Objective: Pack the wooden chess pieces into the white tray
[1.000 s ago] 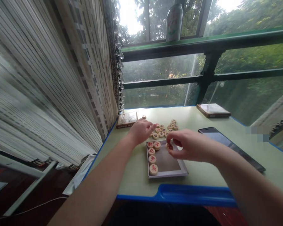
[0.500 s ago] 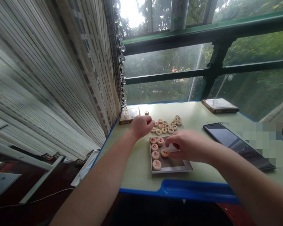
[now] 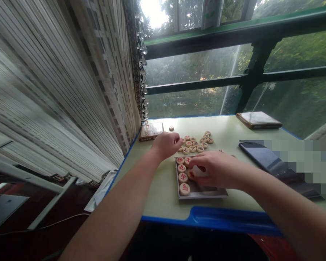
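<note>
Pinching a disc [image 3: 191, 174], our right hand [image 3: 217, 169] squares it beside the column [image 3: 182, 177] in the tray [image 3: 206, 195] at centre; our left hand [image 3: 167, 144] curls over loose pieces [image 3: 198, 143], grip unclear.

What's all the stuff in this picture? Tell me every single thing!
table: one, pale green with a blue rim, below the window
tray: one, grey, near the front edge
tray pieces: six showing, tan with red marks, left side of the tray
loose pieces: about a dozen, tan, heaped behind the tray; one lies alone farther back
flat box: one, brown, far left corner
flat case: one, brown-edged with a pale top, far right
phone: one, black, right of the tray
blind: one, beige stripes, left
window: dark frames, green trees outside
left hand: curled at the heap
right hand: over the tray, fingertips at a piece
</note>
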`<state>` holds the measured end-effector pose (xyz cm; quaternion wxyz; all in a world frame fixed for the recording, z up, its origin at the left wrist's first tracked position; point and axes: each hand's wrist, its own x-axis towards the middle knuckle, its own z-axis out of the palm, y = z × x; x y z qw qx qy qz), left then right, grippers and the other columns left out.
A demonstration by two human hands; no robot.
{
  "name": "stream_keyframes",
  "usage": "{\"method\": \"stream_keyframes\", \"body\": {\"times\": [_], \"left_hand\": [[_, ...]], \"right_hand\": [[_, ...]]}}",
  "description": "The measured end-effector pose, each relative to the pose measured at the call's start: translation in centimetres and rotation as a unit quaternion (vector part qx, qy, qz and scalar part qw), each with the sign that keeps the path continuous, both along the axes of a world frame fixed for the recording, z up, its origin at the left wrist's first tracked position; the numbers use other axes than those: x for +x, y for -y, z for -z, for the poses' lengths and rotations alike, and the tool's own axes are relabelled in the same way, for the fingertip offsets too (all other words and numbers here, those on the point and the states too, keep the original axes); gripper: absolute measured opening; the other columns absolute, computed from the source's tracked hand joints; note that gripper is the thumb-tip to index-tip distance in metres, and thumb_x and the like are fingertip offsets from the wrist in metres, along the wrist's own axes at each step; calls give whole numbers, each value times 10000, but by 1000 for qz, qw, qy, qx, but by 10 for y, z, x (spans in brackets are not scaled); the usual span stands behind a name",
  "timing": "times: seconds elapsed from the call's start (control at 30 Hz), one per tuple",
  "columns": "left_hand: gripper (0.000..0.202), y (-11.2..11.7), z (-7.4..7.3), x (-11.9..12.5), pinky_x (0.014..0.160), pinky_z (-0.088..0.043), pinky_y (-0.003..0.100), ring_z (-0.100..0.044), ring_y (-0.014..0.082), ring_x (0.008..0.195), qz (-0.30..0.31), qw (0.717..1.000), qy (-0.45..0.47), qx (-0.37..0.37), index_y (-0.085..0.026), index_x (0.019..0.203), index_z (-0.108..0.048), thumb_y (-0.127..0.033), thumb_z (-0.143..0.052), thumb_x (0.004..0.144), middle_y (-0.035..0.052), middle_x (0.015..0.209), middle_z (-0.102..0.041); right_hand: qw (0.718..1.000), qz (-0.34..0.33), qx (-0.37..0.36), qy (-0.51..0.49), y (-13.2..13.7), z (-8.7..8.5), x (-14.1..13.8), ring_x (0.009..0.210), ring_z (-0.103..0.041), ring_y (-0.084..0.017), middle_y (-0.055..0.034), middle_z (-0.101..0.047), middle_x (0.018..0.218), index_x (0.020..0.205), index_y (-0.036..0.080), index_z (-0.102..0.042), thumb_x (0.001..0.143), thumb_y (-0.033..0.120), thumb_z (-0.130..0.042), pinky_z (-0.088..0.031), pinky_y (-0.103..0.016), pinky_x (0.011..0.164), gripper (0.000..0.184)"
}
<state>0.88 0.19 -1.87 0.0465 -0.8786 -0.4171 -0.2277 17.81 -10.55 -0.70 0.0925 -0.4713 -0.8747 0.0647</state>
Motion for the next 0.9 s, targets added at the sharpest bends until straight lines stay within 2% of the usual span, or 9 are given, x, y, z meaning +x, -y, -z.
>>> {"method": "stream_keyframes", "body": {"times": [0.07, 0.17, 0.4, 0.73, 0.9], "left_hand": [[347, 0, 0, 0, 498, -286, 249, -478, 126, 492, -1, 1000, -1, 2, -156, 625, -638, -378, -439, 801, 40, 541, -598], [345, 1, -1, 0, 499, -284, 249, -479, 127, 494, 1, 1000, 0, 8, -152, 620, -636, -376, -441, 796, 43, 538, -599], [312, 2, -4, -1, 499, -275, 260, -510, 146, 510, -5, 1000, 4, 26, -158, 620, -637, -352, -453, 780, 48, 537, -605], [325, 2, -3, -1, 491, -297, 253, -542, 157, 530, -7, 1000, -10, 29, -151, 643, -649, -346, -438, 794, 66, 566, -622], [323, 3, -4, -1, 500, -307, 254, -546, 158, 538, -7, 999, -16, 33, -153, 650, -655, -339, -434, 795, 69, 580, -630]], "right_hand": [[1000, -1, -12, 5, 1, 0, 0, 595, -502, -122, 18, -643, 730, 789, 251, -631, 685, 252, -597, -253, -234, 490, 109], [1000, -3, -17, 10, 0, 2, -1, 577, -501, -124, 6, -634, 679, 724, 231, -612, 741, 289, -550, -266, -235, 500, 87], [1000, -10, 1, 8, -2, 9, -2, 636, -545, -146, -21, -661, 729, 779, 228, -619, 798, 335, -515, -309, -242, 549, 150], [999, 18, 22, 22, -2, 9, -3, 597, -534, -142, -8, -665, 711, 788, 256, -631, 801, 321, -524, -259, -246, 504, 126], [999, 23, 28, 24, -3, 11, -3, 608, -539, -147, -1, -664, 709, 782, 268, -642, 818, 335, -510, -270, -250, 513, 153]]}}
